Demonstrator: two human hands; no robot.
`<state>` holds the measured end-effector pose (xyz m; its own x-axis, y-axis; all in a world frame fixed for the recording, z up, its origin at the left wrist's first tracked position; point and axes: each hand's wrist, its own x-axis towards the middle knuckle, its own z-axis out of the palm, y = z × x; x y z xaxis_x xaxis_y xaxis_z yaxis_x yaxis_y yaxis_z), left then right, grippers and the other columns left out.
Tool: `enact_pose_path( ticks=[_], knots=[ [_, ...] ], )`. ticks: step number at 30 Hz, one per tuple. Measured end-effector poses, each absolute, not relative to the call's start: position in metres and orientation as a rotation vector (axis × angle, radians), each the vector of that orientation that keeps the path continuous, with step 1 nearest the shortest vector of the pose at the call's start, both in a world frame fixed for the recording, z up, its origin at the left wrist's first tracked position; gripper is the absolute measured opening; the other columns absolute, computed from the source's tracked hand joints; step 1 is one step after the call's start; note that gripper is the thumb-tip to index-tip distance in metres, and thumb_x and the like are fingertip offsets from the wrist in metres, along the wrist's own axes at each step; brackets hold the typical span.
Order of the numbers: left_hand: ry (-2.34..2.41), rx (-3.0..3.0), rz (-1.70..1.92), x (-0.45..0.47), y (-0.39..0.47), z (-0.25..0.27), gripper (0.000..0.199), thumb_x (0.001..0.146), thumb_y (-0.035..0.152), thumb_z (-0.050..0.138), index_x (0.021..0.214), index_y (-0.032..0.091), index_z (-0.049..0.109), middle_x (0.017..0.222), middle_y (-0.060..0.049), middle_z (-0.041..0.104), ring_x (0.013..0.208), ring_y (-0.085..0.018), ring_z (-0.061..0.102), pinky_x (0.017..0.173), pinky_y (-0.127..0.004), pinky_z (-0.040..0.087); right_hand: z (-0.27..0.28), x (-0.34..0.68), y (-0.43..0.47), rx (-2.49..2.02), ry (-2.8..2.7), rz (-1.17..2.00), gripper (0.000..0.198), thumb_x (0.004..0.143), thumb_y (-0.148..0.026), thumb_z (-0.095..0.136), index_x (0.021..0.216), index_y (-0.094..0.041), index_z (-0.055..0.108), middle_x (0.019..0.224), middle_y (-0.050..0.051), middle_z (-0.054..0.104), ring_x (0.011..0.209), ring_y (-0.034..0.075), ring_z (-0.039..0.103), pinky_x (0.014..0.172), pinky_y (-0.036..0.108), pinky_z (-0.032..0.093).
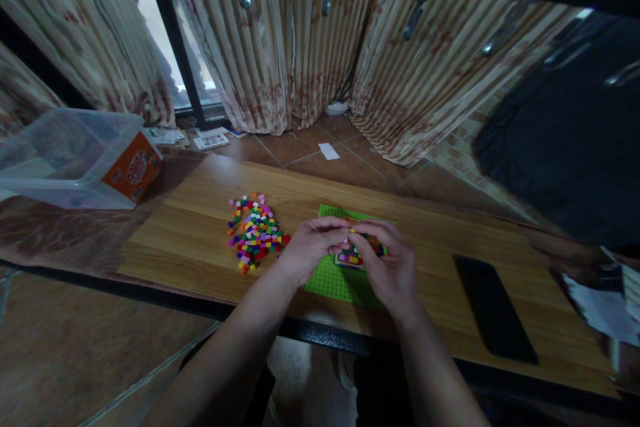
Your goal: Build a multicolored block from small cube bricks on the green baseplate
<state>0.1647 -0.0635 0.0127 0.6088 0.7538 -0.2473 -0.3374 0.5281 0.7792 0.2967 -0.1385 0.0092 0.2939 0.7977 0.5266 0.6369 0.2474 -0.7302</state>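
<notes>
While tall striped curtains (295, 33) hang on the far side of the room, a long wooden tabletop (185, 227) spans the space before the person. At its left end I see a clear plastic bin (60, 190), lidless, with an orange label (133, 170) on its right end; something pale shows through its walls, but I can't make out what, and the bin's left side is cut off. Over on the right lies a dark flat slab (495, 307), too dim for detail. Nearer the middle is a green studded baseplate (325, 280), partly covered by the hands and forearms.

Both the left hand (311, 247) and the right hand (393, 260) are above the baseplate, their thumbs and forefingers meeting in a narrow bunch. To their left spreads a loose heap of coloured bricks (257, 227) straight on the wood. On the baseplate, under the fingers, sits a small many-coloured build (350, 258), mostly masked by the right hand. Smallest of all, a pink piece (345, 240) peeps out at the fingertips; I can't tell which hand grips it, if either does.
</notes>
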Motion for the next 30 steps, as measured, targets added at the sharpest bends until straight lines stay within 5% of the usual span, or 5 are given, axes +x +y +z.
enact_pose_path(
  ticks=[7,18,30],
  knots=[
    [0.623,0.766,0.709,0.166,-0.064,0.014,0.023,0.059,0.023,0.085,0.076,0.012,0.073,0.069,-0.001,0.068,0.063,-0.009,0.059,0.066,-0.024,0.045,0.008,0.296,-0.139,-1.448,-1.351,0.267,0.009,0.087,-0.025,0.063,0.089,-0.027,0.071,0.091,0.001,0.072,0.090,0.018,0.067,0.082,0.034,0.052],
    [0.640,0.786,0.717,0.167,-0.064,0.013,0.023,0.059,0.023,0.086,0.075,0.012,0.073,0.068,-0.001,0.066,0.061,-0.008,0.056,0.065,-0.022,0.043,0.014,0.294,-0.143,-1.551,-1.555,0.142,0.021,0.093,-0.026,0.055,0.106,-0.027,0.071,0.102,0.005,0.073,0.097,0.020,0.066,0.087,0.038,0.052],
    [0.677,0.783,0.729,0.167,-0.064,0.015,0.020,0.063,0.023,0.084,0.077,0.013,0.074,0.072,-0.002,0.069,0.066,-0.010,0.061,0.065,-0.022,0.044,0.008,0.305,-0.144,-1.617,-1.330,0.153,0.014,0.087,-0.030,0.060,0.093,-0.024,0.071,0.091,0.003,0.075,0.083,0.019,0.069,0.079,0.035,0.054]
  ],
)
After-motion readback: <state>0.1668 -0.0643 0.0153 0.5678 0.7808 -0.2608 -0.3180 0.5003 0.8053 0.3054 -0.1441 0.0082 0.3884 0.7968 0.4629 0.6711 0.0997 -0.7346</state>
